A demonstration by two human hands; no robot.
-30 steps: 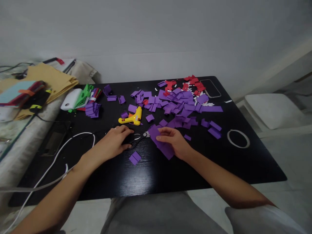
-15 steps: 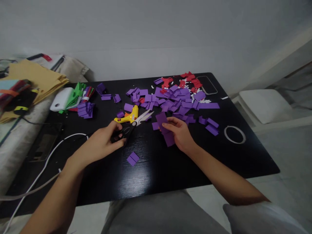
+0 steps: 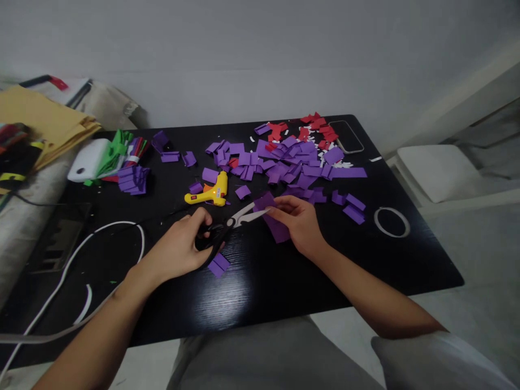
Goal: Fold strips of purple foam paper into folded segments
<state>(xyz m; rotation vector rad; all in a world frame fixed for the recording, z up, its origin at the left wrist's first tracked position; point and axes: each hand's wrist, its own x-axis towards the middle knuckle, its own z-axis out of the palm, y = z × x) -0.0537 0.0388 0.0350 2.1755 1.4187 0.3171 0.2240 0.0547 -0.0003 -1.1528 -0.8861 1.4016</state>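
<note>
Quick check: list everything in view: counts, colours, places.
Table: one, black, centre
Scissors: one, black handles, near middle
Held paper: count unclear, purple, at scissors
Glue gun: one, yellow, middle
Loose paper pieces: many, purple, mostly middle
Red scraps: several, red, far right
White scraps: many, white, beside red scraps
Ring: one, whitish, right
Rounded frame: one, pale, far corner
Paper strips: several, mostly green, far left
Holed slab: one, white, beside strips
Sheets: several, tan, left edge
Banded item: one, black and yellow, left edge
Cable: count unclear, white, left
Seat: one, white, beside table
Left hand: one, bare, on scissors
Right hand: one, bare, on paper
</note>
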